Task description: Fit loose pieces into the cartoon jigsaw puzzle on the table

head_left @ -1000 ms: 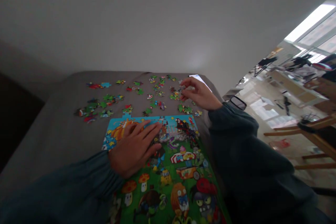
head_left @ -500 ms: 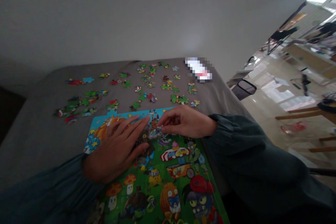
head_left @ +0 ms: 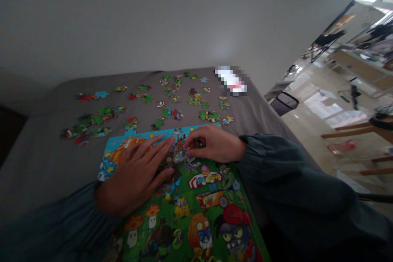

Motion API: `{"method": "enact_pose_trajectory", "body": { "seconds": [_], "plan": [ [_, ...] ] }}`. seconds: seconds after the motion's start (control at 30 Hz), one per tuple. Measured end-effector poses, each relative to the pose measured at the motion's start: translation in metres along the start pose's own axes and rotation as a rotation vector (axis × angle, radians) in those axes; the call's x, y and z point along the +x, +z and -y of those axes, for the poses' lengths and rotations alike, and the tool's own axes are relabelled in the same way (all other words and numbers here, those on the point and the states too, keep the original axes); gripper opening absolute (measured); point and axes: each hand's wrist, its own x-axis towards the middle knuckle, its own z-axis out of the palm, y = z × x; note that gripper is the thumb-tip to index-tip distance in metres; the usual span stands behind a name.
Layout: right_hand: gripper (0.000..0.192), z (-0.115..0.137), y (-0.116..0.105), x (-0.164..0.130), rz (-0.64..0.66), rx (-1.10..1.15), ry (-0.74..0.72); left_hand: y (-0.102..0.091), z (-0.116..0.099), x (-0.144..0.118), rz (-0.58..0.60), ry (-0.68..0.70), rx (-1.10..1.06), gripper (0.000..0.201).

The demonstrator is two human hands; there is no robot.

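A colourful cartoon jigsaw puzzle (head_left: 211,190), largely joined up, lies on the grey cloth in front of me. My left hand (head_left: 132,176) rests flat across its upper left, fingers stretched out over the pumpkin picture and a dark patch. Near the puzzle's upper middle, my right hand (head_left: 215,143) pinches a small puzzle piece (head_left: 180,155) between thumb and index finger. This piece is at the puzzle's surface, just right of my left fingertips; whether it sits flush I cannot tell. My fingers hide part of the area around it.
Loose puzzle pieces (head_left: 209,115) are scattered over the grey cloth (head_left: 138,108) beyond the puzzle. A phone with a blurred bright screen (head_left: 231,80) lies at the back right. A pale wall (head_left: 153,20) rises behind. On the right, past the table edge, is a room with wooden furniture.
The right hand has shifted very slightly left, still pinching at the same spot. My left hand has stayed in place. The view has moved slightly.
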Motion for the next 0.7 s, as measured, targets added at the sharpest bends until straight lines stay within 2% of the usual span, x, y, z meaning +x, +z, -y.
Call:
{"method": "enact_pose_trajectory", "body": {
  "seconds": [0.1,0.17,0.3,0.57,0.7],
  "plan": [
    [0.018,-0.0033,-0.0003,0.0009,-0.031,-0.165,-0.077,-0.0003,-0.0004,0.0010,-0.013,0.016,0.001,0.064],
    [0.026,-0.0037,-0.0006,0.0010,-0.042,-0.221,-0.078,-0.0005,-0.0003,0.0016,-0.033,0.039,0.007,0.065],
    [0.031,-0.0014,-0.0016,0.0010,-0.038,-0.256,-0.033,0.0007,0.0007,0.0016,-0.069,0.069,0.034,0.065],
    [0.037,0.0010,-0.0015,0.0026,-0.062,-0.319,-0.005,0.0040,0.0037,0.0014,-0.056,0.064,0.060,0.058],
    [0.039,-0.0023,-0.0001,0.0044,-0.107,-0.361,-0.019,-0.0004,0.0022,0.0037,-0.085,0.150,0.101,0.057]
  ]
}}
